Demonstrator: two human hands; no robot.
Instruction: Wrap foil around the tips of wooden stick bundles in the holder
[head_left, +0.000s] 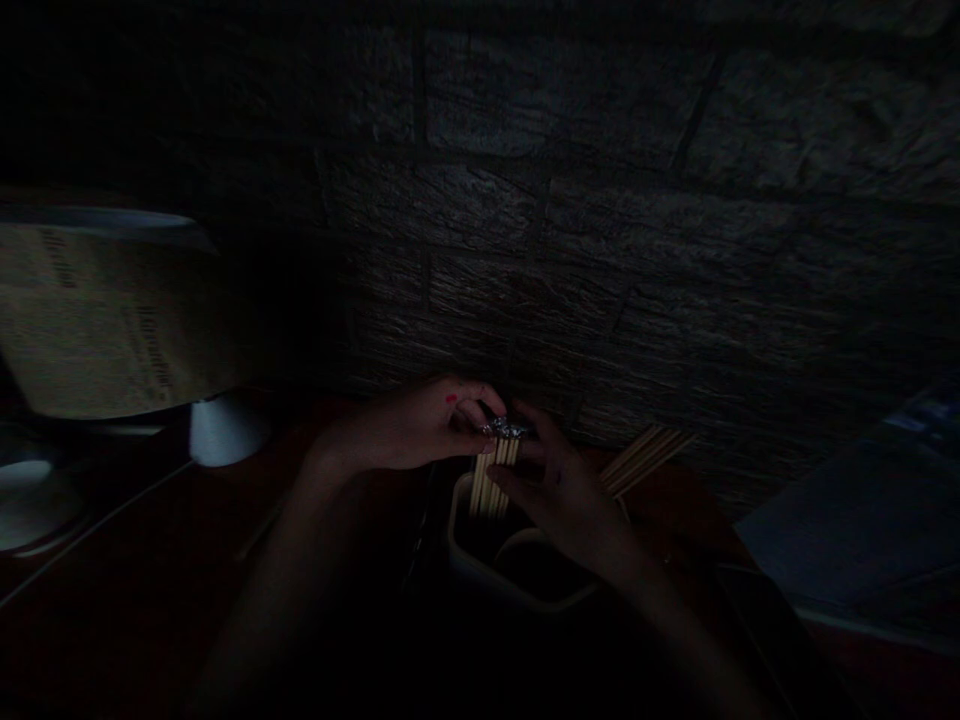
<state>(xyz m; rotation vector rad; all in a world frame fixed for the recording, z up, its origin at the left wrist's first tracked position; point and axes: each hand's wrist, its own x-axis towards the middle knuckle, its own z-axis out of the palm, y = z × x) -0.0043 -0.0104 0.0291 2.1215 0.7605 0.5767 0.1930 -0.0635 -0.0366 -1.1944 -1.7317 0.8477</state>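
Sticks (493, 485) stand bunched, lower ends in the tub (484, 575), left hand (412, 425) pinching the shiny foil (507, 428) on top, right hand (570, 495) loosely closed around their side, a double grip apparently keeping them upright and together.

Dim indoor setting, exact type uncertain, with a tabletop corner suggesting a home or a café. The open container (452, 525), holding upright thin sticks (491, 490), is serving as landmark and standing on a dark reddish tabletop (150, 570). Behind it, a wall (480, 200) of rough, stone-textured blocks is rising. To its left, a tan, wide-rimmed piece with printed lettering (97, 320) is showing above a pale conical object (225, 432), lending a decorated look; deep shadow is obscuring the rest.
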